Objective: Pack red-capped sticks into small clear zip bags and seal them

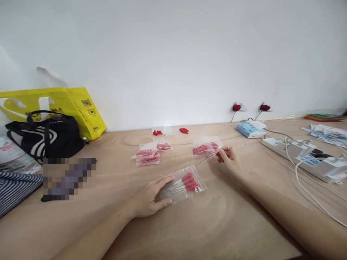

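Observation:
A clear zip bag (176, 193) lies at the middle of the table with several droppers (190, 181) in it, red bulbs to the right, thin clear stems to the left. My left hand (153, 196) grips the bag's left end, thumb on the near side and fingers on the far side. Up and right of the bag, my right hand (229, 157) pinches one dropper (207, 159) by its red bulb, stem pointing left and down toward the bag's right end. Beyond it, bagged droppers (203, 148) lie close to my right fingertips.
More filled bags (148, 155) are stacked left of centre; others (157, 132) lie by the wall. At right stand a tissue pack (251, 130) and a power strip (282, 147) with cables. A yellow bag (88, 112), a black bag (65, 135) and striped cloth (16, 189) occupy the left.

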The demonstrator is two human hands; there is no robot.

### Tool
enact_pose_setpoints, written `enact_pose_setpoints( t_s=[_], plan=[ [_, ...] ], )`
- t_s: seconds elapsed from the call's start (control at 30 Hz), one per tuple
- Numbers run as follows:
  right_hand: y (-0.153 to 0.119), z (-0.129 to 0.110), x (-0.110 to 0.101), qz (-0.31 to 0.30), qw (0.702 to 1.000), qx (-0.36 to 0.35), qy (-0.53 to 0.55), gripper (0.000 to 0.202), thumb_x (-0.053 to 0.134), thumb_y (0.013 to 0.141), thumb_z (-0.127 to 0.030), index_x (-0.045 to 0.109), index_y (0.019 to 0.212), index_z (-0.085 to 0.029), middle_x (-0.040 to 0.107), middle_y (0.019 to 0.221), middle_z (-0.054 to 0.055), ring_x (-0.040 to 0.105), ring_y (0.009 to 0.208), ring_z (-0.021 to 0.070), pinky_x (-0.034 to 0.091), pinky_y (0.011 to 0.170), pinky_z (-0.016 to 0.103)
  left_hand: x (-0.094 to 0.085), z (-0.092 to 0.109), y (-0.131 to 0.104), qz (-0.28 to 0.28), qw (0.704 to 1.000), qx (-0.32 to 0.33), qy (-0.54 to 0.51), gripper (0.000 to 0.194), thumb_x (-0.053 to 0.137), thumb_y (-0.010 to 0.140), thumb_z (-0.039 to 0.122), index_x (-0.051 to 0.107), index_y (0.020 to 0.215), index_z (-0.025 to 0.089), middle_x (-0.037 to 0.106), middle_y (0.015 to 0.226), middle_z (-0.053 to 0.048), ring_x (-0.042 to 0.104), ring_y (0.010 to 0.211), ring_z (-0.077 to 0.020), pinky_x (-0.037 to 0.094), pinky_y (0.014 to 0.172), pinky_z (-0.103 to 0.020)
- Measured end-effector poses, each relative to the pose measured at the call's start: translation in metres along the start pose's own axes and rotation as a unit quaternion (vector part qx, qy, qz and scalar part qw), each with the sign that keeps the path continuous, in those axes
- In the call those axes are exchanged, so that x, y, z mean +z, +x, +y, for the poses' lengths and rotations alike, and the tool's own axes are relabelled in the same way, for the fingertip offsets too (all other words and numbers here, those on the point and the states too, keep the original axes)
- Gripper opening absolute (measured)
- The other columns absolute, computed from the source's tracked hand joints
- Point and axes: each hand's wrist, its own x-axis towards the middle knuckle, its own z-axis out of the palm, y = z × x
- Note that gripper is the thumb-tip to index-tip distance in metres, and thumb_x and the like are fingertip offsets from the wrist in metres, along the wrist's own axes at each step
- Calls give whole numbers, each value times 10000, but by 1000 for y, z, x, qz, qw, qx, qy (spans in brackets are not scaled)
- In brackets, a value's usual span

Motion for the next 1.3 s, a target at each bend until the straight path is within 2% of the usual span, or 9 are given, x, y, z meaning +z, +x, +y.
enact_pose_setpoints(
  t_s=[0.2, 0.33, 0.43, 0.57, 0.7, 0.83, 1.03, 1.17, 1.3],
  plan=[
    [-9, -2, 16, -32, 998, 50, 24, 425, 619, 601, -544, 420, 747, -198, 542, 606, -52, 479, 473, 60, 397, 471, 200, 1, -2, 0, 3, 1000, 11, -6, 567, 475, 800, 441, 282, 1300, 255, 379, 1325, -65, 364, 1194, -263, 330, 970, -434],
    [-18, 0, 29, -59, 992, 85, 66, 436, 641, 583, -526, 402, 744, -199, 550, 607, -56, 498, 485, 62, 408, 491, 201, 2, -1, 0, -2, 1000, -7, -10, 571, 474, 796, 450, 284, 1301, 261, 364, 1337, -56, 316, 1226, -279, 316, 979, -447],
    [-25, -2, 40, -88, 990, 91, 55, 435, 634, 595, -524, 393, 761, -202, 537, 560, -71, 452, 417, 49, 344, 417, 176, 0, 1, 1, -4, 1000, -9, -14, 573, 478, 793, 451, 284, 1299, 266, 367, 1336, -47, 313, 1229, -276, 316, 983, -438],
    [-30, -6, 50, -169, 980, 99, 15, 424, 606, 615, -548, 402, 734, -196, 426, 429, -113, 327, 311, 28, 201, 332, 160, -2, 3, 2, -7, 1000, 2, -13, 564, 473, 800, 433, 274, 1299, 260, 364, 1337, -51, 326, 1221, -265, 315, 985, -429],
    [-30, -8, 52, -275, 955, 105, 36, 419, 631, 604, -521, 412, 750, -195, 392, 409, -137, 273, 279, 12, 158, 315, 149, -1, 3, 2, 4, 1000, 21, -22, 583, 482, 800, 406, 239, 1306, 247, 360, 1337, -64, 368, 1192, -243, 327, 980, -406],
    [-27, -7, 50, -341, 928, 143, 38, 424, 659, 578, -500, 435, 761, -190, 507, 485, -108, 350, 311, 16, 222, 332, 139, -1, 4, 1, 12, 999, 27, -30, 571, 484, 803, 385, 240, 1300, 245, 368, 1331, -65, 378, 1184, -241, 333, 976, -404],
    [-23, 4, 56, -326, 929, 174, -1, 423, 684, 524, -507, 559, 713, -150, 619, 575, -22, 543, 460, 92, 403, 446, 200, -1, 2, 3, 22, 998, 43, -25, 572, 488, 803, 386, 241, 1300, 249, 353, 1342, -62, 372, 1190, -242, 331, 977, -404],
    [-26, 4, 60, -361, 919, 157, 2, 405, 640, 562, -536, 624, 686, -151, 634, 597, -7, 598, 564, 142, 475, 590, 284, -1, 4, 3, 20, 999, 37, -22, 568, 486, 804, 385, 245, 1301, 249, 357, 1341, -53, 376, 1190, -235, 334, 979, -390],
    [-23, 1, 55, -429, 887, 171, 19, 391, 611, 626, -511, 639, 772, -149, 629, 637, -15, 591, 591, 117, 469, 628, 267, -2, 4, 2, 17, 999, 39, -18, 566, 477, 810, 389, 242, 1306, 251, 360, 1340, -52, 380, 1187, -233, 339, 976, -383]
  ],
)
